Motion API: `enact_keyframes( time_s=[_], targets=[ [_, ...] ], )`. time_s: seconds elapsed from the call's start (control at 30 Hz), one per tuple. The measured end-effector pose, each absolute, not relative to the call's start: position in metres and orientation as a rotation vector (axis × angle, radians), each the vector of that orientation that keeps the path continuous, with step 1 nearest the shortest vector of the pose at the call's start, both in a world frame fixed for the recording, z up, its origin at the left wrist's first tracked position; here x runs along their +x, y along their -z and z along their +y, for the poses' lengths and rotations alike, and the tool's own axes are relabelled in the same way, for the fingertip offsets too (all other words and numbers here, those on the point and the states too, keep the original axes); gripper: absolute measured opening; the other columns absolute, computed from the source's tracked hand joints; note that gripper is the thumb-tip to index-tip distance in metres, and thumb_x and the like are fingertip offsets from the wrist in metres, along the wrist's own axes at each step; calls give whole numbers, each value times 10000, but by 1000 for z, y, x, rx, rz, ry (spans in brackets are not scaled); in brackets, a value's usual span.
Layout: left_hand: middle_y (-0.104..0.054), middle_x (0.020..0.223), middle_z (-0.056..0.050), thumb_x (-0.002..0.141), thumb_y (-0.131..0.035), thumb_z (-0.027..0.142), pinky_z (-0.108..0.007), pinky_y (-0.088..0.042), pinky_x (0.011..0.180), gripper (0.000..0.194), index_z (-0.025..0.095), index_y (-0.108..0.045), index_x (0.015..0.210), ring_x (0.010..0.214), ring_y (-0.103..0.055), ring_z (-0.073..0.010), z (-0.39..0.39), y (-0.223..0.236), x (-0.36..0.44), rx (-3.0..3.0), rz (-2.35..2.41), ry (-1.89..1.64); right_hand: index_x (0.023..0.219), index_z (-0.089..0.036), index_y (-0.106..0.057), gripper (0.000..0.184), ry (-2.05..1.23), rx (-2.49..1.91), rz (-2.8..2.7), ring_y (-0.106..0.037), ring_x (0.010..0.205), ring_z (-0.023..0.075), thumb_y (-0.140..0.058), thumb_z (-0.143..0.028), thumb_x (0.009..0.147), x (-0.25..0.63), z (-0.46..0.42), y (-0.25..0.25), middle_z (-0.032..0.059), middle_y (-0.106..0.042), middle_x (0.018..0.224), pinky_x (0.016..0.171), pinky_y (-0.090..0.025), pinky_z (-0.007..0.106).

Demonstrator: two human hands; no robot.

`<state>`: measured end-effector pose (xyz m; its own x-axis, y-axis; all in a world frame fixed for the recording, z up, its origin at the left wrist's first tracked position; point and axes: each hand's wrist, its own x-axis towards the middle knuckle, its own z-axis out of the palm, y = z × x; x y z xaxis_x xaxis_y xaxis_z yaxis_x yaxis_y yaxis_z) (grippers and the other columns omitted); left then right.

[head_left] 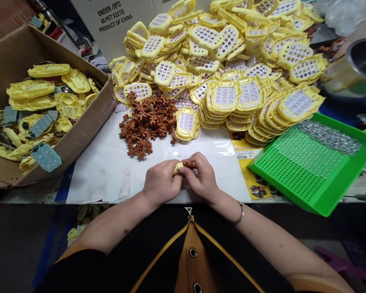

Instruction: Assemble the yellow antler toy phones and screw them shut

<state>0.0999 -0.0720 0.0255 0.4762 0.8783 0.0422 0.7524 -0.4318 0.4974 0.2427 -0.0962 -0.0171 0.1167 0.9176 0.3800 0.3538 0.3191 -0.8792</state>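
Near the front edge of the white work surface, my two hands meet. My left hand (162, 182) is closed around a yellow plastic casing (178, 167), mostly hidden by the fingers. Between the fingers of my right hand (203, 179) sits a small brown plastic piece (190, 164), right beside the casing. Whether the two parts touch is hidden by my thumbs. Just beyond the hands lies a heap of similar brown pieces (148, 122). To its right stands a short stack of yellow casings with white keypads (187, 123).
A cardboard box (88, 122) with yellow shells and circuit boards stands at left. Several taller stacks of keypad casings (224, 97) and a large pile of them (204, 38) fill the back. A green perforated tray (293, 179) holding small metal screws (329, 136) overhangs the right front edge.
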Motion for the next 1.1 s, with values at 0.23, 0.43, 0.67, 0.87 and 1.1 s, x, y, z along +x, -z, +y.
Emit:
enact_keyframes(
  time_s=[0.23, 0.43, 0.67, 0.87, 1.1],
  targets=[
    [-711, 994, -48, 811, -576, 359, -319, -439, 719, 278, 242, -651, 1051, 877, -637, -240, -63, -36, 87, 2298, 1283, -86, 845, -213, -608, 178, -832, -1344, -1403, -561, 685, 145, -619, -391, 838, 263, -103, 25, 6, -583, 755, 643, -486, 299],
    [-713, 1001, -40, 813, -522, 235, -311, -445, 737, 272, 239, -641, 1057, 887, -643, -224, -75, -30, 84, 2316, 1283, -142, 1053, -196, -615, 282, -528, -1208, -1763, -590, 824, 202, -641, -376, 837, 263, -106, 21, 81, -617, 910, 701, -505, 347],
    [-712, 1010, -43, 801, -545, 234, -331, -476, 807, 280, 211, -642, 1062, 913, -647, -218, -75, -21, 84, 2229, 1266, -270, 937, -172, -631, 159, -321, -1197, -1757, -533, 663, 172, -600, -311, 865, 255, -103, 26, 27, -554, 706, 588, -450, 309],
    [-722, 997, -41, 778, -596, 225, -317, -486, 803, 293, 189, -654, 1062, 904, -653, -203, -70, -26, 63, 1987, 1283, -269, 1078, -180, -598, 270, 10, -1305, -1934, -584, 865, 238, -624, -332, 857, 264, -110, 17, 108, -646, 950, 761, -482, 401],
    [-734, 992, -53, 782, -494, 99, -307, -495, 796, 367, 193, -662, 1095, 890, -672, -201, -84, -36, 77, 2262, 1211, -387, 1035, -170, -570, 203, -39, -1271, -1988, -558, 829, 221, -543, -327, 910, 242, -115, 6, 88, -659, 899, 744, -464, 358]
  ],
)
